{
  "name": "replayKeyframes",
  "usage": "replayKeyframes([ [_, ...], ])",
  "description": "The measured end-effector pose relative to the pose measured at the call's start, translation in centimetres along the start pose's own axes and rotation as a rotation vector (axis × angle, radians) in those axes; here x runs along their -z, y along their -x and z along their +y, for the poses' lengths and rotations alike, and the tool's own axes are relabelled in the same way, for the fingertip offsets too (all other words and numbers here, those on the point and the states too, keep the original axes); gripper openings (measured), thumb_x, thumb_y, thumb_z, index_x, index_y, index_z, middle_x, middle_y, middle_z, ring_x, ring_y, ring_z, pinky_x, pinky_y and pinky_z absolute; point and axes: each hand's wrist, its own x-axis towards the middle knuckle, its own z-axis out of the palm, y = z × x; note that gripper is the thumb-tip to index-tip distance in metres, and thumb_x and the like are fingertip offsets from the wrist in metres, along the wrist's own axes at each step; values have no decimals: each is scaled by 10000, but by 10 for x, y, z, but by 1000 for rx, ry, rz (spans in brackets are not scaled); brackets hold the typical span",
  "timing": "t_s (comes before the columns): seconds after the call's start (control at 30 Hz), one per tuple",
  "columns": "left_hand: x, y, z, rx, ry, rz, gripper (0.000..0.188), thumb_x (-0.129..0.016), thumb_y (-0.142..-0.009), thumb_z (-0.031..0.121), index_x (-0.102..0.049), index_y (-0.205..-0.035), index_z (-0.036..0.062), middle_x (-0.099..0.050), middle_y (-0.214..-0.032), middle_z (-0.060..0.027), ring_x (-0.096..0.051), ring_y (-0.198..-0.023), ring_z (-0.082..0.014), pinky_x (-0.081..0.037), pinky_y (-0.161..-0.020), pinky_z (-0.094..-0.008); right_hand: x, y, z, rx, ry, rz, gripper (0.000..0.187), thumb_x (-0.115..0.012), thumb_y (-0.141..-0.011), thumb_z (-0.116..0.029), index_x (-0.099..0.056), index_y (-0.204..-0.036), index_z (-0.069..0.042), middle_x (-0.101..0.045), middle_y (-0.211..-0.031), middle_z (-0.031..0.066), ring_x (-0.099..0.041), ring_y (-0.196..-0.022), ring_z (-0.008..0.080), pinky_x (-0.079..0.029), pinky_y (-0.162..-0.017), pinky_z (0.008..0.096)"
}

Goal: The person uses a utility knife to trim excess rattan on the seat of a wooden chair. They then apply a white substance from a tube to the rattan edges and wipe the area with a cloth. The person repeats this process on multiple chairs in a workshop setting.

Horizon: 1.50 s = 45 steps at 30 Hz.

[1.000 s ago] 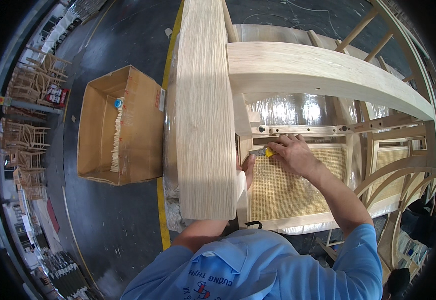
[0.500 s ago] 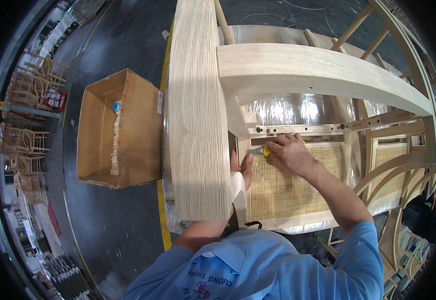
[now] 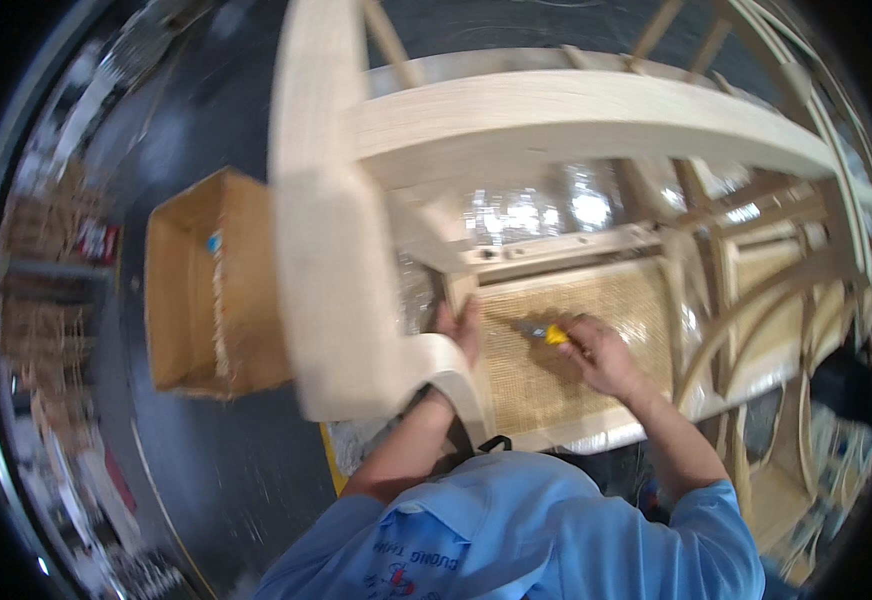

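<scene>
A pale wooden chair frame (image 3: 326,250) stands tall in front of me, its thick post blurred by motion. Behind its curved rail (image 3: 596,105) lies a woven cane panel (image 3: 566,380) in a wooden border. My left hand (image 3: 464,330) reaches past the post and grips the panel's left side rail, fingers on either side of it. Over the cane, my right hand (image 3: 601,355) is closed round a yellow-handled tool (image 3: 556,334). Its grey blade points left toward the rail; blur hides its exact kind, and it looks apart from the rail.
An open cardboard box (image 3: 216,290) with pale pieces inside stands on the dark floor to the left. More curved wooden chair parts (image 3: 756,340) and another cane panel (image 3: 768,275) lie to the right. Stacked chairs (image 3: 51,250) line the far left.
My right hand has drawn the yellow-handled tool back from the rail, toward me and over the cane. My left hand stays at the rail, and the whole view has shifted.
</scene>
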Motion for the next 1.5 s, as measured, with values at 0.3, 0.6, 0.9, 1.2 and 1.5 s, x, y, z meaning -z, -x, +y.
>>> replayKeyframes([
  [0.3, 11, -40, -34, -90, -35, 3, 655, -495, -1053, 467, -486, -1486, -23, -481, -1536, -226, -456, -1415, -316, -357, -1163, -421, -70, 185, -12, -358, -274, 227, 391, -648, -981, -252, -644, -1293, -17, -688, -1073, 225, -669, -1004, 403, -539, -879, 463],
  [0.6, 13, -10, -7, 110, 235, -453, 638, -410, -1081, 467, -384, -1549, 34, -402, -1590, -161, -432, -1422, -321, -379, -1166, -456, -102, 284, -28, -544, -401, 441, 422, -564, -1037, -300, -613, -1339, -10, -683, -1192, 232, -661, -1090, 402, -522, -961, 464],
  [0.9, 99, 30, -2, 49, 217, -122, 393, -459, -1093, 345, -543, -1353, 61, -688, -1209, -125, -679, -1118, -268, -569, -945, -454, -120, 316, -4, -666, -646, 574, 379, -534, -1078, -253, -621, -1363, -19, -651, -832, 34, -573, -688, 96, -496, -629, 281],
  [1.2, 88, 121, -19, -158, 31, -232, 500, -539, -1075, 284, -457, -1494, 24, -699, -1165, -131, -669, -921, -215, -557, -860, -353, -99, 383, 41, -659, -604, 452, 410, -551, -1070, -309, -632, -1340, -12, -681, -873, 94, -643, -776, 162, -518, -722, 319],
  [1.5, 191, 147, -80, -525, -906, 473, 465, -807, -876, 305, -613, -1201, 34, -668, -783, -84, -631, -671, -172, -522, -637, -338, -117, 424, 52, -702, -820, 402, 451, -567, -1070, -315, -604, -1387, 3, -602, -790, 29, -528, -646, 72, -456, -580, 256],
])
